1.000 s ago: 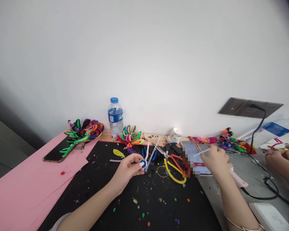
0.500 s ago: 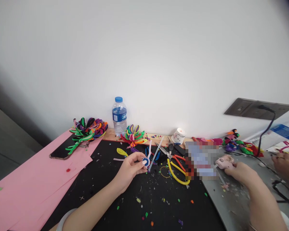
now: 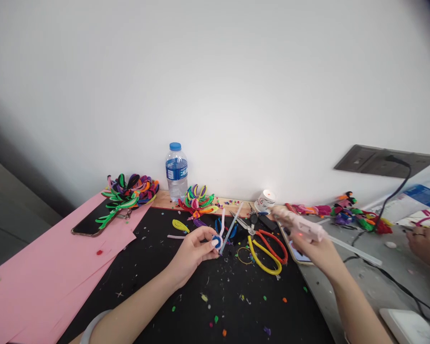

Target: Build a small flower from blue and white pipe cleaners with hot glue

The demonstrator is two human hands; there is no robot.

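Observation:
Over the black mat, my left hand (image 3: 197, 248) pinches a small blue and white pipe-cleaner piece (image 3: 218, 241), with a white strip rising from it. My right hand (image 3: 313, 246) is closed round a pale pink glue gun (image 3: 304, 227), raised above the phone at the mat's right edge. A clear glue stick (image 3: 354, 249) sticks out from the gun's back. Between the hands lie scissors (image 3: 268, 253) with yellow and red handles, and a translucent stick (image 3: 231, 228) is just right of the blue piece.
A water bottle (image 3: 177, 173), pipe-cleaner bundles (image 3: 132, 193) and a white cup (image 3: 264, 201) stand along the wall. Pink sheets (image 3: 57, 267) and a dark phone (image 3: 91, 220) are at left. Another person's hand (image 3: 428, 246) is at far right, near a black cable (image 3: 401, 283).
My right hand has lifted the glue gun and moved it left, over the phone. A white box has come into view at lower right. My left hand is almost still.

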